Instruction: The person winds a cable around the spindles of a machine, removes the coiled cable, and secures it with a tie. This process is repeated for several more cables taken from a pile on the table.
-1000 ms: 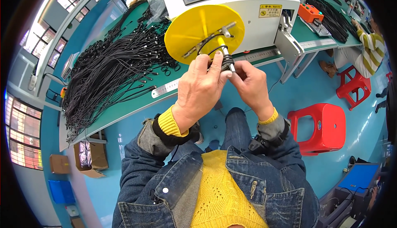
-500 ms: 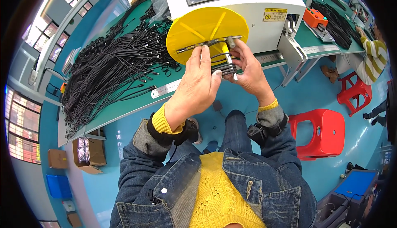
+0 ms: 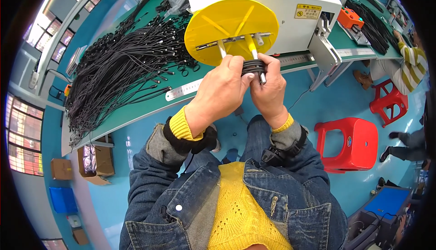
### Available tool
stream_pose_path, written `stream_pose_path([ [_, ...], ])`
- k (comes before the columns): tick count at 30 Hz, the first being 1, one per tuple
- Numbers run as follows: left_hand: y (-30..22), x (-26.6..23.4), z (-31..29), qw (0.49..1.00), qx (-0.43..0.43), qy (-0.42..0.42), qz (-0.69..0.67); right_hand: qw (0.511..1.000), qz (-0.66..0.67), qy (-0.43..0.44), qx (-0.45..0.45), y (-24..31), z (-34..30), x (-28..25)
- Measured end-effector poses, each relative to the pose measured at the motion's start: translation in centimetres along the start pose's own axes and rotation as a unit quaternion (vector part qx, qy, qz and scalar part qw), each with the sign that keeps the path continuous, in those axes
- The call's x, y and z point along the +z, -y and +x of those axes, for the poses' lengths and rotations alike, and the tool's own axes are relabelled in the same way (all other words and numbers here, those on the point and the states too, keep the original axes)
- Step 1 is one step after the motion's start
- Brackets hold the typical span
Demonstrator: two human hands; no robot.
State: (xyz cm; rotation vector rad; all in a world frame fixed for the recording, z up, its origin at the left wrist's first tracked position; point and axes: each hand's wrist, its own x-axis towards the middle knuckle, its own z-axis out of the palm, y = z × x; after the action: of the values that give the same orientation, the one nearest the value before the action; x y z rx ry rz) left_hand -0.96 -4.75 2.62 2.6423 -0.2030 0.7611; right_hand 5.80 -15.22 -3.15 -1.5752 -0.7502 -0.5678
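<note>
A small coil of black cable (image 3: pixel 253 67) sits around the outer ends of two metal posts that stand out from a round yellow disc (image 3: pixel 227 21). My left hand (image 3: pixel 222 85) is closed on the coil's left side and hides the tip of the left post (image 3: pixel 221 46). My right hand (image 3: pixel 270 86) grips the coil's right side, next to the end of the right post (image 3: pixel 262 78). The disc is on the front of a white machine (image 3: pixel 286 9), and a metal bar runs across its face.
Many black cables (image 3: pixel 131 64) lie heaped on the green bench at left, beside a steel ruler (image 3: pixel 184 90). A metal bracket (image 3: pixel 324 50) juts from the machine's right side. Behind my right arm stands a red stool (image 3: pixel 352 145). Another person (image 3: pixel 411 66) sits at far right.
The cable turns have come outward along the posts, away from the disc, and are bunched tighter. Both my hands have moved toward me and closed around the coil.
</note>
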Motion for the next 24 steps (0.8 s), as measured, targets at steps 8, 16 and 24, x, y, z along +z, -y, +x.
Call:
stream_pose_path([
  [8, -3.1, -0.1, -4.1, 0.999, 0.009, 0.023, -0.048, 0.994, -0.099, 0.041, -0.027, 2.5, -3.6, -3.7],
  [16, 2.5, 3.0, -12.4, 0.906, -0.227, 0.313, -0.174, 0.889, -0.162, 0.424, 0.06, -2.3, -11.0, -1.3],
  [24, 5.2, 2.9, -14.7, 0.636, -0.434, 0.255, -0.585, 0.887, 0.0, 0.461, 0.016, -2.2, -11.5, 3.3],
])
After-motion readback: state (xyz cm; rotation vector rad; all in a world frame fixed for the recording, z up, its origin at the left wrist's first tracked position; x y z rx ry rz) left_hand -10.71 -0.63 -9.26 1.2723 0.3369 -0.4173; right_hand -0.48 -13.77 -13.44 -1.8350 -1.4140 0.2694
